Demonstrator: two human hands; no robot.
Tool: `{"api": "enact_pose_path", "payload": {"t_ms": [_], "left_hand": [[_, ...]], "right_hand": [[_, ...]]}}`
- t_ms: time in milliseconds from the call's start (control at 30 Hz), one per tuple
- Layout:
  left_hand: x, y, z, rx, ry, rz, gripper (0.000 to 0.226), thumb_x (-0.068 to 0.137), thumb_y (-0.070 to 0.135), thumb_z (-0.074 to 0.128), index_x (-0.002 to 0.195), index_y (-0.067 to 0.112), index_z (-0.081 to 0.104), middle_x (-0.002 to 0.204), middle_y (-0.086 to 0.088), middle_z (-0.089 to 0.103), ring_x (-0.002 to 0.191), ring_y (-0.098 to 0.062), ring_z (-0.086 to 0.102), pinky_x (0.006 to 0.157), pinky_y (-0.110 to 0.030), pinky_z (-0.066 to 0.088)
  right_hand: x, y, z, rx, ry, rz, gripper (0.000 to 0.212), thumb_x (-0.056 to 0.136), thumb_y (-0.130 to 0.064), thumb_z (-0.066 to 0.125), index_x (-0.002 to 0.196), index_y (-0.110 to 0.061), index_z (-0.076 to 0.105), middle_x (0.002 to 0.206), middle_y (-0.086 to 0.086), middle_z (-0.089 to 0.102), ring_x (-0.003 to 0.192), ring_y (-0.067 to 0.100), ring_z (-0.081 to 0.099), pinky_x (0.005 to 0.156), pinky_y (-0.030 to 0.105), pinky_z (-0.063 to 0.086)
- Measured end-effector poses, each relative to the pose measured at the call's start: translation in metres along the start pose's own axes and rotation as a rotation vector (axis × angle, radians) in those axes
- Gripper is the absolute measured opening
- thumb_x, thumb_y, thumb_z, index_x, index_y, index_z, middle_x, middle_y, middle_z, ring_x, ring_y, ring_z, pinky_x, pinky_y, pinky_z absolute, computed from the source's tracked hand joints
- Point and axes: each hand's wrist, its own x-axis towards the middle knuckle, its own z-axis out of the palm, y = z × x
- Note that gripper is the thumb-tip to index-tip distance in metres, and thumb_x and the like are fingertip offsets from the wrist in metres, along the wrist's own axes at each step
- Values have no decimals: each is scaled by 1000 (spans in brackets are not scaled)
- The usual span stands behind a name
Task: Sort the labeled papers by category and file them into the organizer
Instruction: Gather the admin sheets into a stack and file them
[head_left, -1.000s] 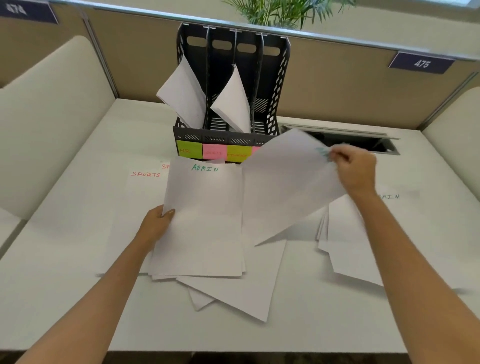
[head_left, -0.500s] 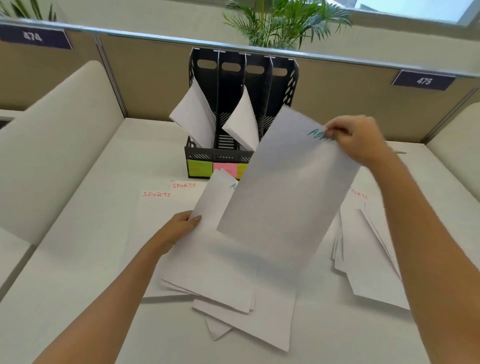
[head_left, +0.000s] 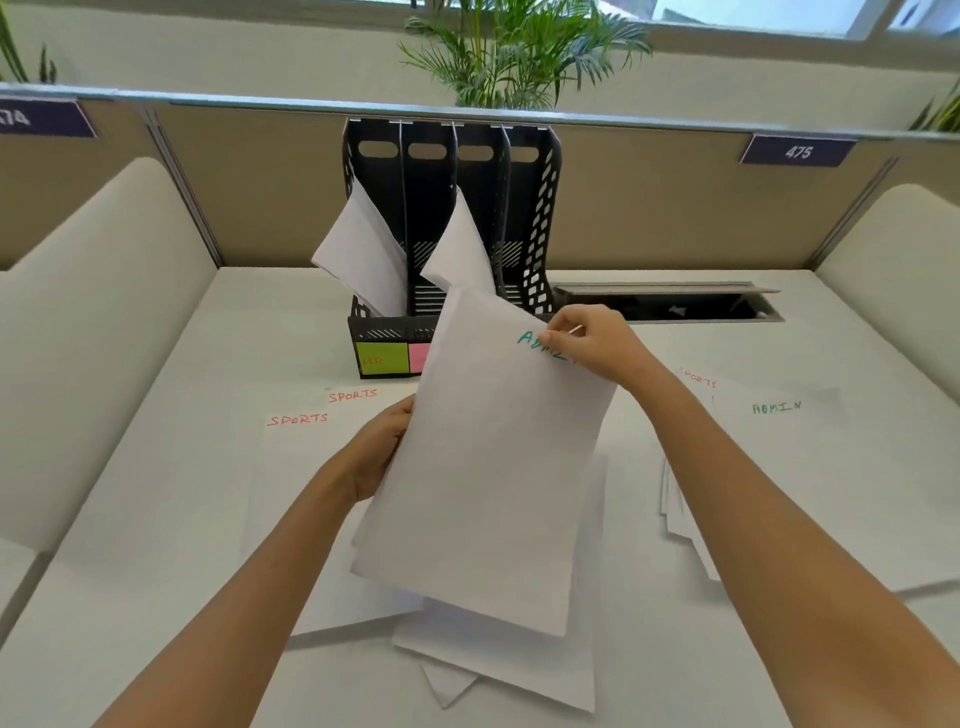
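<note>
A black slotted organizer (head_left: 535, 218) stands at the back of the desk, with white sheets leaning out of its first slot (head_left: 358, 254) and third slot (head_left: 462, 249). Coloured sticky labels (head_left: 382, 357) line its front. I hold a small stack of white ADMIN papers (head_left: 493, 467) tilted above the desk. My right hand (head_left: 592, 340) pinches the top edge by the green lettering. My left hand (head_left: 382, 447) grips the stack's left edge. SPORTS sheets (head_left: 298, 457) lie flat at the left. More papers (head_left: 498, 660) lie beneath the held stack.
A pile with SPORTS and ADMIN sheets (head_left: 779, 467) lies at the right. An open cable slot (head_left: 670, 306) is cut into the desk behind my right hand. Cream side dividers (head_left: 104, 312) and a tan back partition (head_left: 260, 182) enclose the desk.
The right hand brought its ADMIN sheet down onto the sheets in the left hand, forming one stack held by both hands. The camera view tilted up.
</note>
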Motion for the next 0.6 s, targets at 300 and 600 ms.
{"api": "enact_pose_path", "payload": {"t_ms": [300, 600], "left_hand": [[6, 3, 35, 107, 68, 0, 115, 51, 89, 53, 143, 20, 43, 140, 0, 49, 129, -15, 50, 110, -32, 39], [34, -14, 86, 256, 15, -39, 69, 57, 48, 86, 114, 15, 66, 100, -1, 77, 93, -24, 73, 73, -35, 60]], "right_hand": [[-8, 20, -16, 4, 167, -21, 13, 82, -26, 71, 79, -14, 70, 70, -7, 62, 67, 5, 52, 55, 9, 35], [-19, 64, -47, 68, 69, -52, 8, 84, -22, 69, 83, -14, 70, 77, -4, 66, 66, 2, 54, 57, 5, 38]]}}
